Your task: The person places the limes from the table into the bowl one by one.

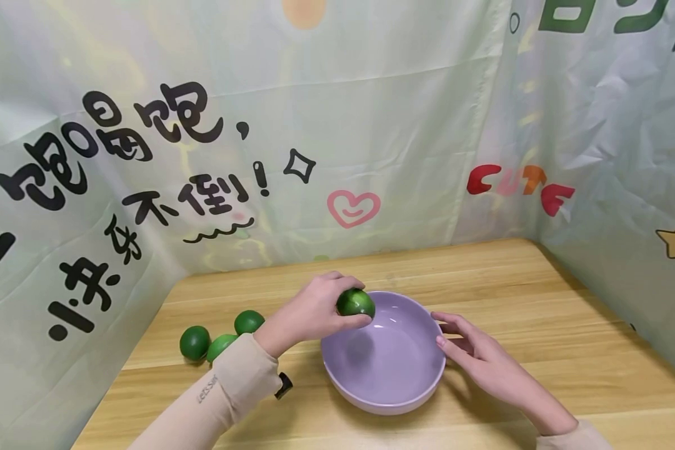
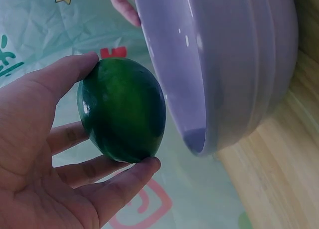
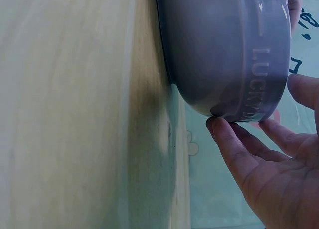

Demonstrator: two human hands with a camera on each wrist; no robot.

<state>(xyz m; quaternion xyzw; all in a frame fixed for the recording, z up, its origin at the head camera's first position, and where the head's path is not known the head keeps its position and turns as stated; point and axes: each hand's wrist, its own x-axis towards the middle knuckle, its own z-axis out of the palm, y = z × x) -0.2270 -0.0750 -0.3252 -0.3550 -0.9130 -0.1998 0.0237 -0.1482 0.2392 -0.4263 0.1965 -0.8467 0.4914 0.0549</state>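
Observation:
My left hand (image 1: 320,307) holds a glossy dark green lime (image 1: 355,303) between thumb and fingertips, above the far left part of a light purple bowl (image 1: 384,369). In the left wrist view the lime (image 2: 122,109) is apart from the bowl's rim. My right hand (image 1: 480,357) touches the bowl's right side; in the right wrist view its fingertips (image 3: 219,123) rest against the outer wall and the thumb lies near the rim. The bowl stands upright on the table, and its visible inside shows a shadow but no fruit.
Left of the bowl, several more limes (image 1: 194,343) lie grouped on the wooden table (image 1: 484,281), one partly hidden by the left sleeve (image 1: 242,381). A printed cloth (image 1: 405,137) hangs behind and along the table's sides.

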